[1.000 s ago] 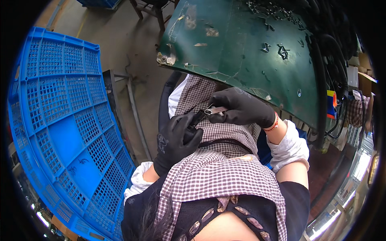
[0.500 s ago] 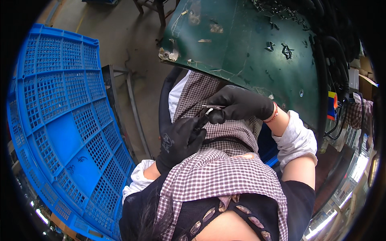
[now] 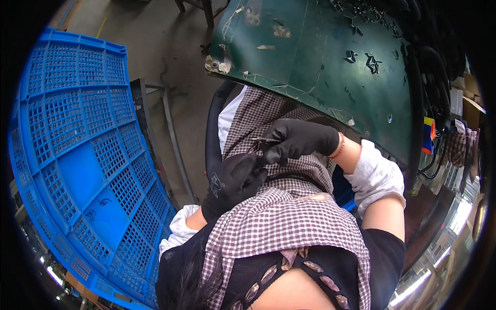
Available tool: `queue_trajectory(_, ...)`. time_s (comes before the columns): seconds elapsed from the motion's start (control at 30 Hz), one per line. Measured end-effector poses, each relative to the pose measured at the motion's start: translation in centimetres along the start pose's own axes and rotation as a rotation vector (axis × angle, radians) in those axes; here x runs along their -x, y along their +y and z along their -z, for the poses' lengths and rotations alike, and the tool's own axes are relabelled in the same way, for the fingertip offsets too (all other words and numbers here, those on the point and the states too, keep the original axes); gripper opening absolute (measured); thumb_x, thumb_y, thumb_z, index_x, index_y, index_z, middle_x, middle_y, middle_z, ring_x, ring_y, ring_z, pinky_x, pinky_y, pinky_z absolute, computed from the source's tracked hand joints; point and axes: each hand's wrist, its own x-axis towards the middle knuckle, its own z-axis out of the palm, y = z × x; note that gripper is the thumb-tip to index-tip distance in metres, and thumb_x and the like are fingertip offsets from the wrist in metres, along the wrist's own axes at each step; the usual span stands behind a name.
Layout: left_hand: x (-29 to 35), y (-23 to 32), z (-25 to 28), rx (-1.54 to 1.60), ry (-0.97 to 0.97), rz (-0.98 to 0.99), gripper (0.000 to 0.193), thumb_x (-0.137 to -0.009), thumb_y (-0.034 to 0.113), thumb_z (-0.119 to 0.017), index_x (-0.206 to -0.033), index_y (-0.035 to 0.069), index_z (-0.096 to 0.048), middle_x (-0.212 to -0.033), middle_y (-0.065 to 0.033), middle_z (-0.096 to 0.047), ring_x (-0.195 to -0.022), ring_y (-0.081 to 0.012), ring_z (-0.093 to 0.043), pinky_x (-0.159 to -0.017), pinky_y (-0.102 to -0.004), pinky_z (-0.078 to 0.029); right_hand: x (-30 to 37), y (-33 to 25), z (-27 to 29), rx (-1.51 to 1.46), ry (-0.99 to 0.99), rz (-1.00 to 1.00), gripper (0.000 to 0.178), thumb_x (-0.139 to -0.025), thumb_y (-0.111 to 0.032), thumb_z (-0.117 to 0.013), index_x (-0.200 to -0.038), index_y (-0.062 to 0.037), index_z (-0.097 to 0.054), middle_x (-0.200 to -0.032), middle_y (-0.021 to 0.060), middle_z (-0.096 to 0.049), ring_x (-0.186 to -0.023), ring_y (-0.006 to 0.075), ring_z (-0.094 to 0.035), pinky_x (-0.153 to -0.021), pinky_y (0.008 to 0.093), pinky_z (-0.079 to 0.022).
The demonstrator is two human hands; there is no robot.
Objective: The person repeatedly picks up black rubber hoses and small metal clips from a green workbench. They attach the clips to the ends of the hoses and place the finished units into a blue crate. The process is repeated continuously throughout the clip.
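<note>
Your small metal piece (image 3: 256, 139) looks thin, gray and a bit shiny, and only its narrow end shows, because black glove covers the rest. It is up in front of your lap, just past your left hand (image 3: 235, 178), over the checked apron (image 3: 289, 222). The end you can see points to your left, and what shows of its long way runs mostly from side to side. Your right hand (image 3: 299, 140) holds it, with the fingers (image 3: 274, 153) bent and pinched close together around it. Your left fingers are curled in, with their tips right by the right thumb. It is too dark there to tell if they hold something too. The green tabletop (image 3: 310, 77) is ahead of you, with small black bits (image 3: 372, 63) on it. A big blue crate (image 3: 77, 173) stands at your left.
</note>
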Motion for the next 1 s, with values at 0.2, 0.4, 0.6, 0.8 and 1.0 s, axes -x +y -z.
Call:
queue_trajectory(0.2,-0.6,0.6,0.4,0.110,-0.035,0.153,0.040,-0.073,0.009,-0.080,-0.106,-0.006,-0.062,-0.098,-0.0191,-0.066,-0.073,-0.0246,-0.068,-0.060,-0.0325,-0.055,5.4,-2.5,-0.2,0.418,0.406,0.314,0.032,-0.098,-0.026,-0.052,-0.103,0.0044,-0.063,-0.089,0.0131,-0.063,-0.074,0.0210,-0.059,-0.066,0.0371,-0.049)
queue_trajectory(0.4,-0.8,0.4,0.2,0.144,-0.024,0.127,0.039,-0.074,0.008,-0.079,-0.106,-0.007,-0.063,-0.097,-0.0195,-0.067,-0.070,-0.0223,-0.068,-0.059,-0.0308,-0.054,5.9,-6.0,-1.4,0.921,0.431,0.040,0.014,-0.088,-0.019,-0.064,-0.092,-0.0057,-0.065,-0.088,0.0110,-0.063,-0.082,0.0291,-0.064,-0.068,0.0387,-0.051)
queue_trajectory(0.6,-0.3,0.3,0.1,0.148,-0.049,0.141,0.039,-0.075,0.011,-0.079,-0.106,-0.006,-0.064,-0.094,-0.0197,-0.068,-0.072,-0.0246,-0.069,-0.060,-0.0327,-0.055,5.5,-7.2,-1.6,1.129,0.353,0.124,0.007,-0.081,-0.014,-0.066,-0.084,-0.0078,-0.065,-0.082,0.0081,-0.064,-0.076,0.0278,-0.065,-0.064,0.0390,-0.052)
queue_trajectory(0.8,0.9,-1.0,-1.4,0.172,-0.042,0.034,0.040,-0.073,0.011,-0.080,-0.105,-0.006,-0.063,-0.093,-0.0204,-0.068,-0.072,-0.0271,-0.069,-0.060,-0.0337,-0.055,4.1,-8.0,-2.5,1.302,0.224,0.066,0.009,-0.076,-0.013,-0.067,-0.085,-0.0096,-0.067,-0.088,0.0066,-0.068,-0.073,0.0283,-0.066,-0.063,0.0382,-0.053)
queue_trajectory(1.0,-0.9,0.4,-0.2,0.147,-0.195,0.108,0.044,-0.072,0.011,-0.081,-0.107,-0.005,-0.060,-0.095,-0.0201,-0.065,-0.076,-0.0274,-0.067,-0.068,-0.0355,-0.055,5.1,-7.4,-1.5,1.172,0.277,0.089,0.010,-0.078,-0.019,-0.066,-0.076,-0.0093,-0.066,-0.069,0.0092,-0.062,-0.064,0.0300,-0.064,-0.060,0.0394,-0.052)
